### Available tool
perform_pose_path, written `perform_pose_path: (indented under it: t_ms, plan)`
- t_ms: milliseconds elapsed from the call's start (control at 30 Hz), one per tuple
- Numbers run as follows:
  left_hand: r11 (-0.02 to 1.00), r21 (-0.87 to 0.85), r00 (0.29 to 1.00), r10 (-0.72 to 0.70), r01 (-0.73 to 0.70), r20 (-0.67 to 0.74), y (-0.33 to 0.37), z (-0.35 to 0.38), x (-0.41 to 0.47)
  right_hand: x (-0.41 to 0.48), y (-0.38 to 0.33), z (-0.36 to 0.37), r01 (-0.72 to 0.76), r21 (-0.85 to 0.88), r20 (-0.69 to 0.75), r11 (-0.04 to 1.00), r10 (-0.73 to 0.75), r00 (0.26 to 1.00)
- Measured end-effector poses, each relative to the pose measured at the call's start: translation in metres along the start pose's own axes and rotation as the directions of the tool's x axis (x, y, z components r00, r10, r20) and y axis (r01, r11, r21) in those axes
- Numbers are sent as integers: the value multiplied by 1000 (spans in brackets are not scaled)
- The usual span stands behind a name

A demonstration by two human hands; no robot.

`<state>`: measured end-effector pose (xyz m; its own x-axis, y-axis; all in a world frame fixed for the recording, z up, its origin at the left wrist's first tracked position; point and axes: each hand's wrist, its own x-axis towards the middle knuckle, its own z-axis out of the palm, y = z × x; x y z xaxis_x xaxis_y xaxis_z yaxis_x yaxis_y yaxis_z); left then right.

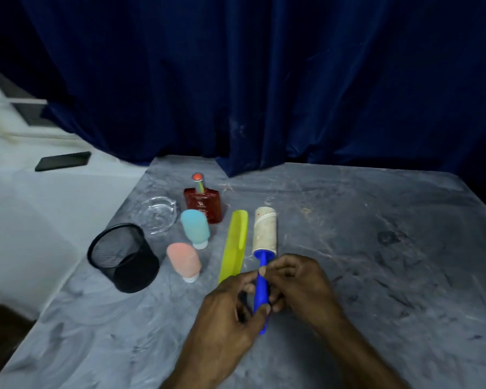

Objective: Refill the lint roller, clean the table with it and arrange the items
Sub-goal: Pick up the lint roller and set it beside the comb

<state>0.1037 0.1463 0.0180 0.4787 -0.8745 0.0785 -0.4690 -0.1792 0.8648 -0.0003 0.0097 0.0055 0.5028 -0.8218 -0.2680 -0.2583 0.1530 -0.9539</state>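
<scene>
Holding the blue handle of the lint roller (264, 234), both hands meet near the front middle of the grey marbled desk (376, 262). The left hand (230, 310) closes its thumb and fingers around the lower part of the handle, and the right hand (300, 284) pinches the handle a little higher from the other side. The roller points away from the person, and its pale, dirty roll lies on or just above the desk; I cannot tell which. Just beside the roll on the left lies a yellow comb (234, 245), almost parallel to it. Further left are a blue tube (195, 230) and a pink tube (184, 261), both with white caps toward the person. Behind the blue tube stands a red perfume bottle (204, 204), upright. A glass ashtray (157, 214) sits left of the bottle, and a black mesh cup (123, 256) is near the left edge of the desk. A dark blue curtain (264, 80) hangs behind the desk, and a black phone (63, 161) lies on a white surface well apart to the left.
</scene>
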Motion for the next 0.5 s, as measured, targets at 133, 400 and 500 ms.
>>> perform_pose_path:
  t_ms: [133, 400, 500]
  plan:
    - [999, 37, 1000, -11, 11, 13, -3, 4, 3, 3, 1, -3, -2, -71, -25, 998, 0, 1000]
    - [999, 33, 1000, -28, 27, 8, -3, 5, 1, 1, -1, -4, -26, -105, -22, 994, 23, 999]
    - [999, 38, 1000, -7, 6, 11, -2, 5, -1, 1, -3, -5, -25, -126, -26, 992, 22, 999]
